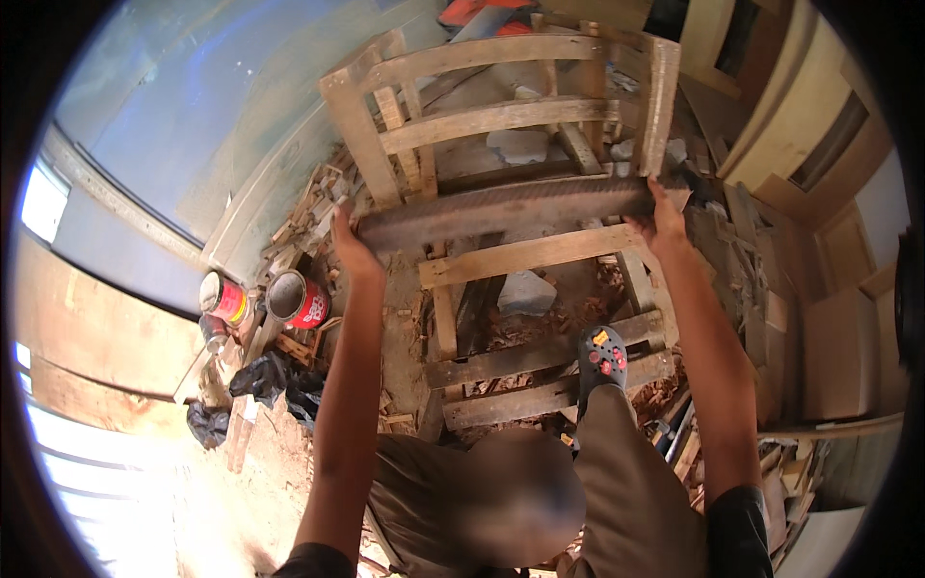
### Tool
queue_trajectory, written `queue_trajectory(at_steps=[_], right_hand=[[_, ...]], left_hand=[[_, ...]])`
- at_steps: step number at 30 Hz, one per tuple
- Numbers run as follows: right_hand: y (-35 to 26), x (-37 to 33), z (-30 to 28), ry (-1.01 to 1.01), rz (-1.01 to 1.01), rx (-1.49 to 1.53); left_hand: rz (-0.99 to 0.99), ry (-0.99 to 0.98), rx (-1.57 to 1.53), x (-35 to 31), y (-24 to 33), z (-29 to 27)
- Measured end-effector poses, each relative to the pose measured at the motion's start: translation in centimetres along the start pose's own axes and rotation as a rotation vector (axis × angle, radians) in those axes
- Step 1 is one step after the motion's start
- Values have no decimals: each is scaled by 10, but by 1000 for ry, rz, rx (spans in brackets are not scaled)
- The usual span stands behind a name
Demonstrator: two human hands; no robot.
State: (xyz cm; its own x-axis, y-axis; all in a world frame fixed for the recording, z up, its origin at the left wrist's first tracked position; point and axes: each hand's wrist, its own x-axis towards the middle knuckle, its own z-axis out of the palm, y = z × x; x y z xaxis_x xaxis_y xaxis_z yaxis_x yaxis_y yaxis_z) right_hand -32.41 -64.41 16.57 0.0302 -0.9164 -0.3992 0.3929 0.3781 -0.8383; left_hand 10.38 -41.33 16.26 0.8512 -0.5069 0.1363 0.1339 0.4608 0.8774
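A long dark-brown wooden board (501, 207) stretches across the middle of the view, its surface slightly blurred. My left hand (355, 243) grips its left end, and my right hand (663, 217) is closed on its right end. Below and behind the board are wooden frames made of nailed slats; the far frame (496, 125) has upright posts and crosspieces. The nearer frame (525, 258) has light and darker slats lying low. My foot in a dark clog (602, 356) rests on the nearer frame's slats.
Two paint cans, one red and yellow (224, 299) and one red (297, 301), stand to the left beside black plastic bags (275, 385). Wood scraps (308, 197) lie along the left wall. Wooden panels (809, 125) lean at the right, with offcuts (795, 482) below.
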Motion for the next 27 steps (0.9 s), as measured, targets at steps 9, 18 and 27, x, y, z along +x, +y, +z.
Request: queue_trajectory(at_steps=[9, 18, 27], right_hand=[[-2, 50, 50, 62, -61, 0], [7, 59, 54, 112, -158, -4], [7, 46, 60, 44, -67, -35]], left_hand=[[89, 264, -50, 62, -16, 63], [49, 41, -154, 65, -29, 58], [192, -135, 436, 65, -37, 44]])
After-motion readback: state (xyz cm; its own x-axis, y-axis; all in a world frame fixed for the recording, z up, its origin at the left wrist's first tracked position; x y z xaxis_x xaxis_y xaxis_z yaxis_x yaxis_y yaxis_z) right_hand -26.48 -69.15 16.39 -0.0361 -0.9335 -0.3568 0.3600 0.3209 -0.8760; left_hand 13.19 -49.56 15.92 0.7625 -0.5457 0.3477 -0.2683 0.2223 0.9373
